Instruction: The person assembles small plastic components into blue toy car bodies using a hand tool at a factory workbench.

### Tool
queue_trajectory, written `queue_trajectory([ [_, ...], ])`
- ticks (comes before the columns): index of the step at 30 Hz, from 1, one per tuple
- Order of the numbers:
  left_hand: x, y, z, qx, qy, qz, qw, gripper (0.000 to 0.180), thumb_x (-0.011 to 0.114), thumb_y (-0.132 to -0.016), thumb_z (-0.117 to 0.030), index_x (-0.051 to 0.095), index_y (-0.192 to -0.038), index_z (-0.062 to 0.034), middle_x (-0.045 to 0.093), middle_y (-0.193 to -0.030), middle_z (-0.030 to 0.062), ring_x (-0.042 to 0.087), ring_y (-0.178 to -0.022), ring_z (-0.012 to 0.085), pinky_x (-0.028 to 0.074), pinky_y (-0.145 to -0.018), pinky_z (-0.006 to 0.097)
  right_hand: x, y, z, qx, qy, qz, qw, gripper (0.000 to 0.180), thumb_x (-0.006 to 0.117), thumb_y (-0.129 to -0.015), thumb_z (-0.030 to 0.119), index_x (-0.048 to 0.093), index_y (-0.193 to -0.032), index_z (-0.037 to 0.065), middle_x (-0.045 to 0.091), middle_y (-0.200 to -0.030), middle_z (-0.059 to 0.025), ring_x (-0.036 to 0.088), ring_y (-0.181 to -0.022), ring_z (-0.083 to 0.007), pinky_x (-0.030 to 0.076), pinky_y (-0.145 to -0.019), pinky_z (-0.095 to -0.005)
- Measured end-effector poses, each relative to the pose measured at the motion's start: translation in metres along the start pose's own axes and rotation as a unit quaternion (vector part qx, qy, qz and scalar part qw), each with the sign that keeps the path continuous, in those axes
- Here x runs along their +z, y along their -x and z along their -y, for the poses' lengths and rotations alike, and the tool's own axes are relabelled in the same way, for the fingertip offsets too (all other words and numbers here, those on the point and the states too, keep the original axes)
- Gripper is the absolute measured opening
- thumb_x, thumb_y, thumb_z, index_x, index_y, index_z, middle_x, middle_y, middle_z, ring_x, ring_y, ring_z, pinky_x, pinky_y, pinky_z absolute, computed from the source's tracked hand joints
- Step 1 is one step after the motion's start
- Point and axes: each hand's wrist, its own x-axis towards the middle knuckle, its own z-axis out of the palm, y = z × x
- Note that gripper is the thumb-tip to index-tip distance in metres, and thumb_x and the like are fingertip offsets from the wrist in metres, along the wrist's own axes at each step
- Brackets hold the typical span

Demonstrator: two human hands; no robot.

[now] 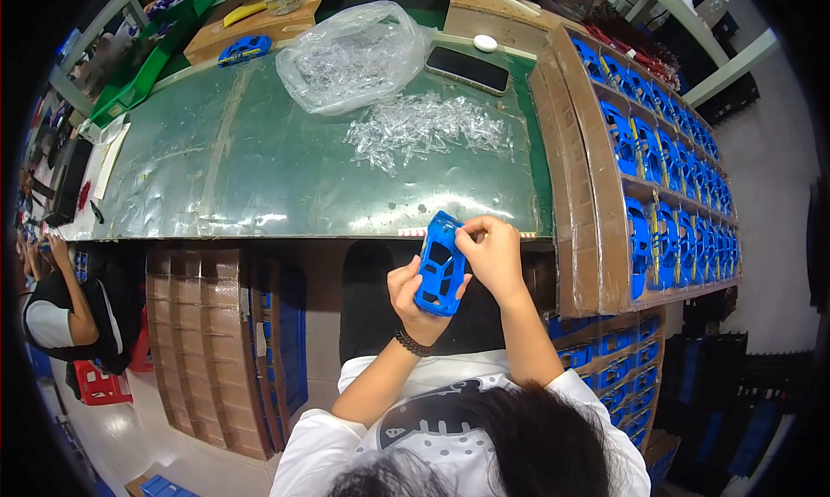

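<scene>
Just over the near table edge, my left hand [413,307] is wrapped round a blue toy car body [438,270] with dark window openings. The car's top side shows, its far end tipped slightly right. My right hand [494,253] is closed in a pinch against the car's upper right end; whatever lies between those fingertips is too small or hidden to name. Beyond both hands, a loose heap of small clear plastic parts [430,132] is spread on the green tabletop [285,173].
An open clear plastic bag [350,56] of similar parts sits behind the heap, beside a phone [468,70]. Another blue car [245,50] lies far left. On the right stands a divided carton [577,185] filled with blue cars. A co-worker [73,311] sits at left.
</scene>
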Motion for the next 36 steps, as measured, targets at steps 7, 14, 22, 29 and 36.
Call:
queue_trajectory([
  [7, -0.002, 0.006, 0.010, 0.026, -0.044, 0.025, 0.998, 0.072, 0.080, -0.050, -0.013, 0.030, -0.101, -0.0077, 0.042, -0.100, 0.0155, 0.047, -0.085, 0.0267, 0.041, -0.071, 0.034, 0.004, -0.013, 0.001, -0.073, 0.116, 0.007, 0.991, 0.016, 0.062, -0.063, 0.013, 0.059, -0.064, -0.003, 0.058, -0.063, -0.0154, 0.057, -0.058, -0.0259, 0.045, -0.056, -0.0324],
  [14, -0.020, -0.024, 0.023, -0.025, 0.151, 0.139, 0.978, 0.054, 0.066, -0.068, -0.030, 0.043, -0.107, -0.0026, 0.053, -0.092, 0.0140, 0.055, -0.075, 0.0246, 0.043, -0.064, 0.034, 0.004, -0.033, 0.013, -0.062, 0.194, 0.036, 0.978, 0.013, 0.063, -0.062, 0.012, 0.060, -0.061, 0.000, 0.058, -0.069, -0.0148, 0.057, -0.064, -0.0292, 0.045, -0.061, -0.0358],
  [22, 0.002, -0.119, 0.061, -0.119, 0.038, 0.433, 0.893, 0.020, 0.056, -0.066, -0.003, 0.061, -0.086, -0.0018, 0.056, -0.074, 0.0123, 0.054, -0.056, 0.0194, 0.045, -0.054, 0.029, 0.016, -0.037, 0.017, -0.143, 0.215, 0.053, 0.965, 0.011, 0.063, -0.059, 0.011, 0.057, -0.057, 0.002, 0.056, -0.068, -0.0109, 0.055, -0.065, -0.0284, 0.044, -0.060, -0.0374],
  [29, 0.004, -0.117, 0.071, -0.126, 0.091, 0.446, 0.882, 0.021, 0.054, -0.065, 0.000, 0.061, -0.084, -0.0010, 0.053, -0.068, 0.0089, 0.054, -0.053, 0.0154, 0.047, -0.046, 0.025, 0.004, -0.051, 0.017, -0.102, 0.145, 0.144, 0.974, 0.011, 0.060, -0.061, 0.007, 0.057, -0.068, 0.001, 0.057, -0.063, -0.0141, 0.057, -0.063, -0.0290, 0.046, -0.059, -0.0364],
  [36, 0.003, -0.119, 0.070, -0.122, 0.088, 0.443, 0.884, 0.021, 0.056, -0.064, -0.002, 0.062, -0.085, -0.0018, 0.052, -0.068, 0.0091, 0.052, -0.053, 0.0162, 0.044, -0.050, 0.027, 0.004, -0.060, 0.011, -0.153, 0.083, 0.175, 0.969, 0.015, 0.060, -0.057, 0.004, 0.052, -0.068, -0.003, 0.055, -0.059, -0.0158, 0.056, -0.055, -0.0245, 0.044, -0.052, -0.0305],
])
